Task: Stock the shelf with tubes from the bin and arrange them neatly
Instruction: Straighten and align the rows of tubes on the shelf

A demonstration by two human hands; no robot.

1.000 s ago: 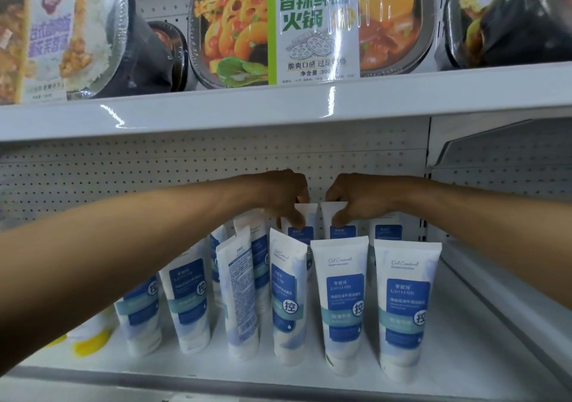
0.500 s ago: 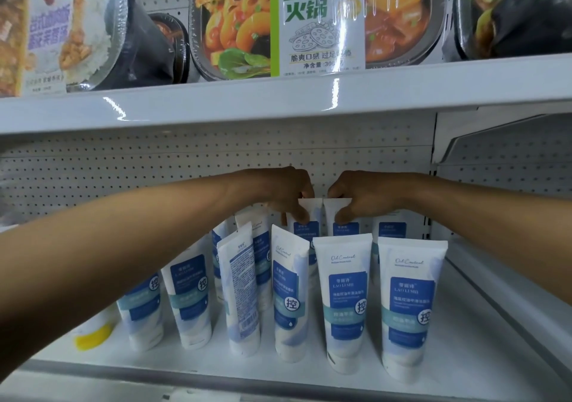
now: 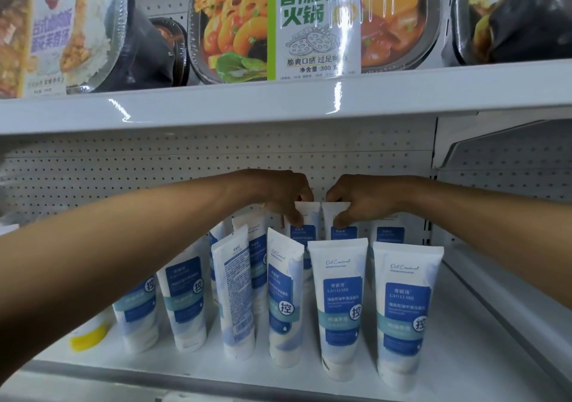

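Lower shelf [image 3: 470, 349], white, backed by a pegboard wall [image 3: 123, 172]. Far left: a yellow-based item [image 3: 88, 338], partly hidden behind the left forearm. Centre: white-and-blue tubes [image 3: 185, 302] standing upright, cap down, in loose rows. One reversed tube [image 3: 235, 296] shows its fine-print back. Legible on the front labels: "Oil Control", "LAO LI SHI" and a circled "控".

Back row: the left hand [image 3: 275, 194], its fingers [image 3: 294, 219] pinching the crimped top of a rear tube [image 3: 310, 214]. Just beside it is the right hand [image 3: 365, 198], its fingers [image 3: 340, 221] pinching the top of the neighbouring tube [image 3: 331, 216]. Front-row tubes stand before both, hiding their lower parts.

Upper shelf [image 3: 278, 104]: a rice meal tray [image 3: 52, 30]; a hotpot tray [image 3: 312, 20], its sleeve reading "火锅" and "净含量:300"; a dark tray [image 3: 510, 17] at right.
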